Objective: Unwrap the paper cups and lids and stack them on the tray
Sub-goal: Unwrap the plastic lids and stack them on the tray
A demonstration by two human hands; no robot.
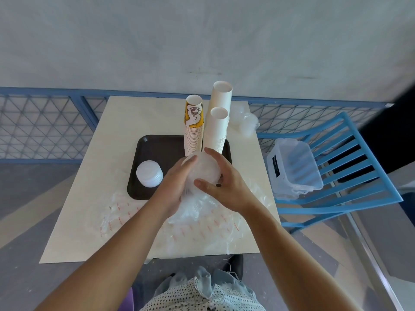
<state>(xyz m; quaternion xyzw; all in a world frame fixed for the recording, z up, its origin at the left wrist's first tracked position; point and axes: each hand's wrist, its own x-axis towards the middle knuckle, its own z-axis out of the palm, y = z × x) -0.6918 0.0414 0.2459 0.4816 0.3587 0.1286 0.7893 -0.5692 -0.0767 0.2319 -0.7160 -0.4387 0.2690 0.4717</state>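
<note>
Clutter is crowding the pale table (pixel 78 198) — loose clear plastic wrap (pixel 202 234) with red print is lying spread over the near half, under and around both forearms. A dark tray (pixel 157 147) is sitting mid-table. On its far right part, a patterned cup stack (pixel 193 133) is standing upright, with a tall white cup stack (pixel 221 97) and a shorter white cup stack (pixel 217 129) just beside it, all three rising behind the hands and blocking the far edge of the tray. A short white lid pile (pixel 149 173) is resting on the tray's left part. A wrapped bundle (pixel 246 123) is lying at the far right corner of the table. Off the table, a clear plastic bin (pixel 294 167) is sitting on a blue chair (pixel 352 153).

Both hands are meeting over the tray's near right part, holding a lid stack (pixel 205 170) with wrap bunching below it. The left hand (pixel 177 182) is pressing against the stack's left side, fingers lying nearly straight — thumb hidden. The right hand (pixel 224 185) is gripping the stack, fingers curling over its far side and thumb crossing the near face.
</note>
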